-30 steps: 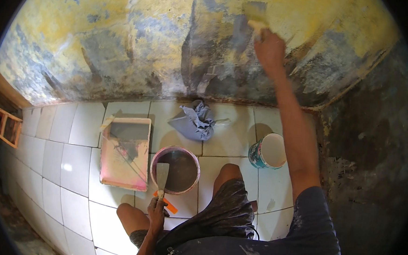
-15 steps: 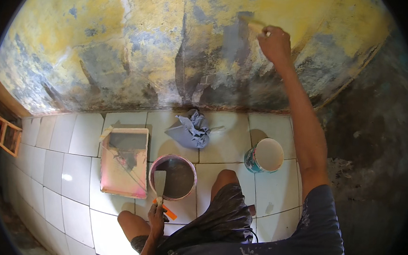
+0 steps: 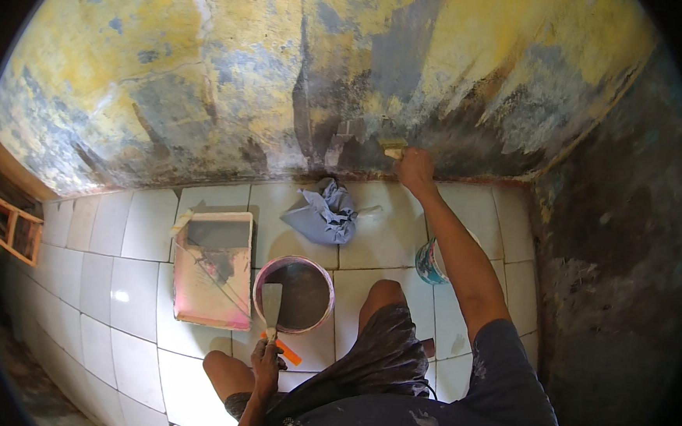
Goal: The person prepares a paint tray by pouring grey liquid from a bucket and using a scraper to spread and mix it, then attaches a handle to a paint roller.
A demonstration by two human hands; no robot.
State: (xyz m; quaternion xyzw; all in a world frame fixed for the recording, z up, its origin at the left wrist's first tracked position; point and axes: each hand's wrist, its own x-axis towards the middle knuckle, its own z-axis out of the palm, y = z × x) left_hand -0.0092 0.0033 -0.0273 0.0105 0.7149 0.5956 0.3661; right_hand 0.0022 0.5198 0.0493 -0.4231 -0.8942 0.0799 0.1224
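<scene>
My right hand (image 3: 416,171) is closed around a flat paintbrush (image 3: 395,147), whose bristles meet the foot of a yellow, grey-patched wall (image 3: 264,60). A dark grey coated strip (image 3: 402,45) runs down the wall above it. My left hand (image 3: 267,361) grips a putty knife (image 3: 271,306) with its blade pointing up, over the near left rim of a round bucket (image 3: 331,294) of grey mixture. An orange strip (image 3: 290,352) shows beside that hand; whether it is held too, I cannot tell.
A pale, pink-edged paint tray (image 3: 212,283) with grey residue stands left of the bucket. Near the wall sits a crumpled grey-blue bag (image 3: 327,216). My right forearm partly covers a teal tub (image 3: 429,264). White tiles (image 3: 137,294) cover the floor; a dark wall (image 3: 612,245) rises at right.
My right hand has swept the brush down the wall, from high on the yellow part to near the floor. The left hand still holds the putty knife by the bucket.
</scene>
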